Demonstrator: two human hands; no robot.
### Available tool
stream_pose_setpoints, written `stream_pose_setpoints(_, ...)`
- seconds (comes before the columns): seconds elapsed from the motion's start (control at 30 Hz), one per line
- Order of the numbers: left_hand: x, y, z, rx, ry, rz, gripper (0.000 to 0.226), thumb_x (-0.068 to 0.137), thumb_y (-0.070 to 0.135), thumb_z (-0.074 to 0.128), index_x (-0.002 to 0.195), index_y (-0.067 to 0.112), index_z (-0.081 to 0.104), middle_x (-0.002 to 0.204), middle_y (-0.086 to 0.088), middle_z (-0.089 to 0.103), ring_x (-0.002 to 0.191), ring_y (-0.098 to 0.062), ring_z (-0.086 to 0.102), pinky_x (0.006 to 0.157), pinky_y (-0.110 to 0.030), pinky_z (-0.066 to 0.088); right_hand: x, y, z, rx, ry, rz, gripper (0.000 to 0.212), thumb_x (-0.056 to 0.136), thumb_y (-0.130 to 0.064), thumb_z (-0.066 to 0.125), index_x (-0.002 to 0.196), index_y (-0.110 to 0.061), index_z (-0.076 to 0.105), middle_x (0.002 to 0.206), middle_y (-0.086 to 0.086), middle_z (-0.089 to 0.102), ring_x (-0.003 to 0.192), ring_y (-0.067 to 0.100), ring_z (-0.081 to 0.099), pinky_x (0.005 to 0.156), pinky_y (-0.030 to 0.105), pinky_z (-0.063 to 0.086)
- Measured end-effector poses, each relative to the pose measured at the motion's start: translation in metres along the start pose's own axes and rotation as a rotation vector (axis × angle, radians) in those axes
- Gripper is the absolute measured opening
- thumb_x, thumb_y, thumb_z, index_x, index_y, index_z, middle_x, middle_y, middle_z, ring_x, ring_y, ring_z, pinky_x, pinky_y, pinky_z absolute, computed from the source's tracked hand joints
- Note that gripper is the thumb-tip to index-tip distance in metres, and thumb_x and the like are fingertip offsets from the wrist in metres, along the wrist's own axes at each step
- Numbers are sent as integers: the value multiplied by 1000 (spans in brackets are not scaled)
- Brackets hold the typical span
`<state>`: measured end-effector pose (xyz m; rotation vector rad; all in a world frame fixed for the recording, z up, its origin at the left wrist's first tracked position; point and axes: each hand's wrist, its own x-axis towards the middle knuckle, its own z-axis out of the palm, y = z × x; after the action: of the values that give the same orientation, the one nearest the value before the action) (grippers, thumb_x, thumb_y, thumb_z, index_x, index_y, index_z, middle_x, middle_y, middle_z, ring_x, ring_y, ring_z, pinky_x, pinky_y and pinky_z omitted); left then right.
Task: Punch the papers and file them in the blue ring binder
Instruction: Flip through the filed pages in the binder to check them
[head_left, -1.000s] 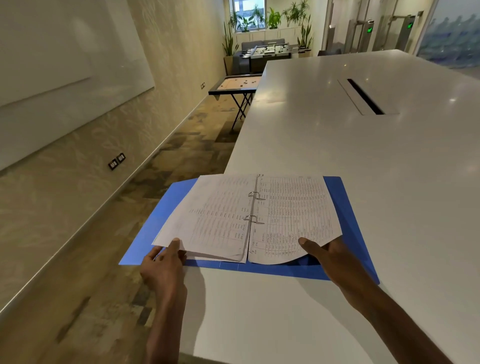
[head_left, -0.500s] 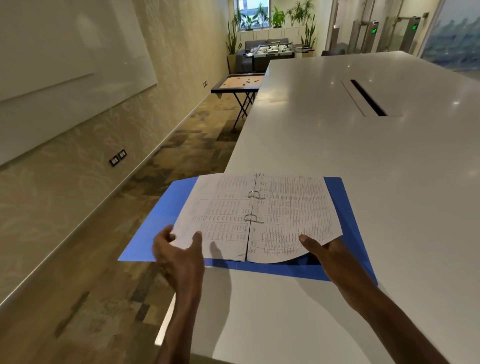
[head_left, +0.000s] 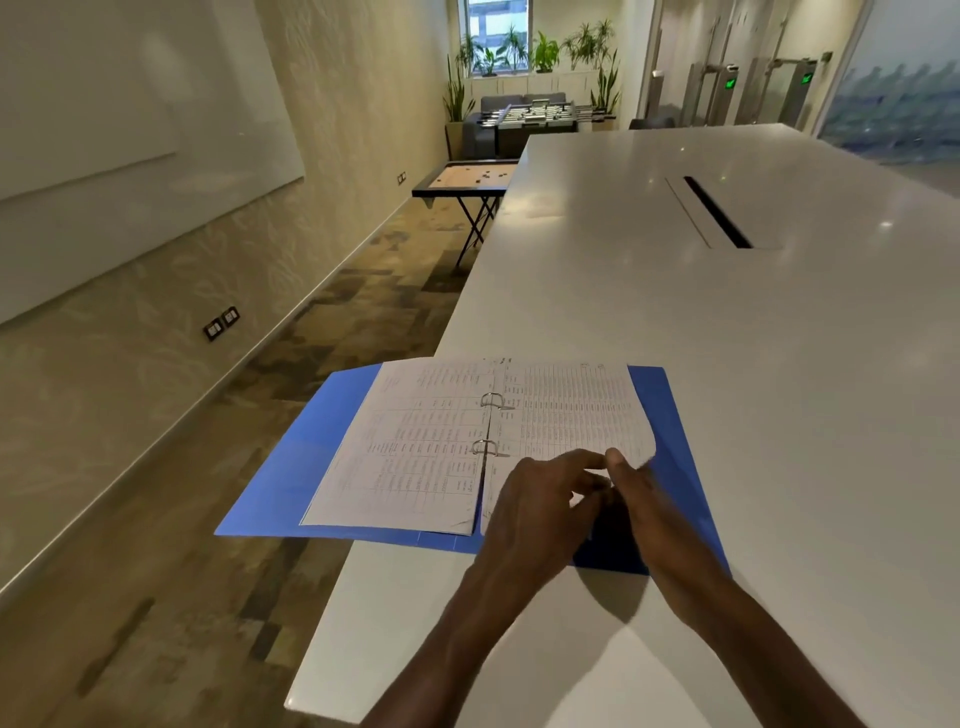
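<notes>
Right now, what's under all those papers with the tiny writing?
The open blue ring binder lies under the papers, its two metal rings poking up through them. It sits on the white table, partly overhanging the edge. Whatever lies between the sheets is hidden.

bare forearms, no sleeves, left hand (head_left: 540, 512), right hand (head_left: 652, 512)

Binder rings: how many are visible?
2. The far ring and the near ring both stand along the spine between the two paper stacks; none appear hidden by the hands.
</notes>
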<state>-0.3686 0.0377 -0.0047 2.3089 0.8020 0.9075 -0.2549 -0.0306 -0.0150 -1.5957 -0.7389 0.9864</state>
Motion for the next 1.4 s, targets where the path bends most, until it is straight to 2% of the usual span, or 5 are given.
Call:
stream_pose_setpoints(0.1,3,1,3,-20,67,-26,23,88,14,69,111,16,70,90,0,77,81,-9,73,77,-27,60,3,3,-2,3,-6,8,113,49,-98,44,145,-41,31,140,-6,52,129,22,50,110,48,40)
stream_pose_setpoints(0.33,7,-2,-3,-172,170,-355,33,72,30,86,94,13,68,82,0,77,67,2,69,62,-6,51,3,0,1,18,-30,-11,86,71,-79,42,146,-41,26,141,-6,48,127,21,49,102,40,44)
stream_pose_setpoints(0.57,6,-9,-12,-334,222,-476,41,60,35,91,89,20,65,68,6,75,68,-1,70,64,-13,52,7,5,0,16,5,60,126,44,-98,48,149,-35,22,147,0,45,132,27,47,108,53,40)
stream_pose_setpoints(0.9,16,-22,-45,-828,561,-707,18,79,30,79,91,19,71,93,1,75,92,-19,70,80,-35,58,7,11,-2,-92,3,-11,34,94,-31,57,128,-26,51,103,3,69,99,21,66,78,27,51)
stream_pose_setpoints(1.4,-21,-84,-110,-783,1064,-806,17,89,16,70,105,11,66,103,-6,72,94,-15,71,85,-32,57,3,9,3,-173,64,-75,43,92,-16,62,131,-24,44,111,-1,63,91,8,60,63,9,44)
